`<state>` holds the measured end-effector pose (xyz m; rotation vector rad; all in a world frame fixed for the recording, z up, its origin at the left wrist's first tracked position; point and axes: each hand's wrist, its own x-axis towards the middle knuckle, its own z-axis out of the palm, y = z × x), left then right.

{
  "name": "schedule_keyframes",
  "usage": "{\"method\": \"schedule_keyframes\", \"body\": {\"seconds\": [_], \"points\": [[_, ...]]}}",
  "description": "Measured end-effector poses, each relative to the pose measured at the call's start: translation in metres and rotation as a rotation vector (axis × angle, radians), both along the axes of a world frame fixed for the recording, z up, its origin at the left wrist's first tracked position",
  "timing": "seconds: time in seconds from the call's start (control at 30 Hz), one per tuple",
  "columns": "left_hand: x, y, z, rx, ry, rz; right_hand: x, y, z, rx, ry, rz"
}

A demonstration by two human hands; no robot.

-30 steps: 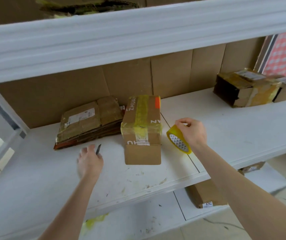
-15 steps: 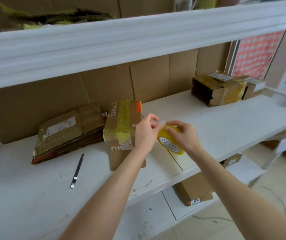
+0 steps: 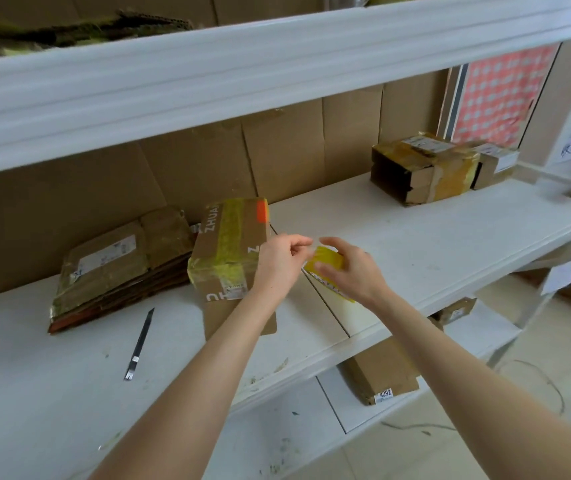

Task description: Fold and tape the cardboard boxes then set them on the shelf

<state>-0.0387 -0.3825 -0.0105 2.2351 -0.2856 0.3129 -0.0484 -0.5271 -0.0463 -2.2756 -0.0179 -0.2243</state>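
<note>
Gripping a yellow tape roll [image 3: 327,259], the right hand [image 3: 353,271] is curling its fingers round it, just beside a cardboard box [image 3: 228,244] sitting on the white shelf [image 3: 415,244]. The left hand [image 3: 278,263] is pinching the tape's end between thumb and fingertip. The box's near flap is lying open, but its inside is hidden. Flattened boxes [image 3: 121,268] are lying stacked just to its left.

**Middle shelf: where a reach fits**

Upper beam [image 3: 242,64] is capping any approach from above. Flattened stack [image 3: 117,268] and box [image 3: 232,247] are crowding left-centre, touching. Knife [image 3: 139,344] is lying loose in front. Left hand [image 3: 277,265] and right hand [image 3: 349,271] are filling the gap beside the box, at the tape roll [image 3: 325,261]. Bare board [image 3: 415,237] is running open towards the taped boxes [image 3: 426,168].
</note>
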Motion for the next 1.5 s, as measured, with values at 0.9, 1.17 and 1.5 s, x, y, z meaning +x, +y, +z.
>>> {"method": "schedule_keyframes", "body": {"seconds": [0.9,1.17,1.5], "points": [[-0.024,0.129,-0.033,0.097,-0.239,0.421,-0.003,0.083,-0.008,-0.193,-0.390,0.057],[-0.001,0.120,-0.057,0.054,0.102,0.353,0.004,0.122,-0.028,-0.144,0.039,0.087],[0.007,0.138,-0.062,0.062,0.014,0.444,0.020,0.100,-0.024,-0.144,-0.090,-0.040]]}}
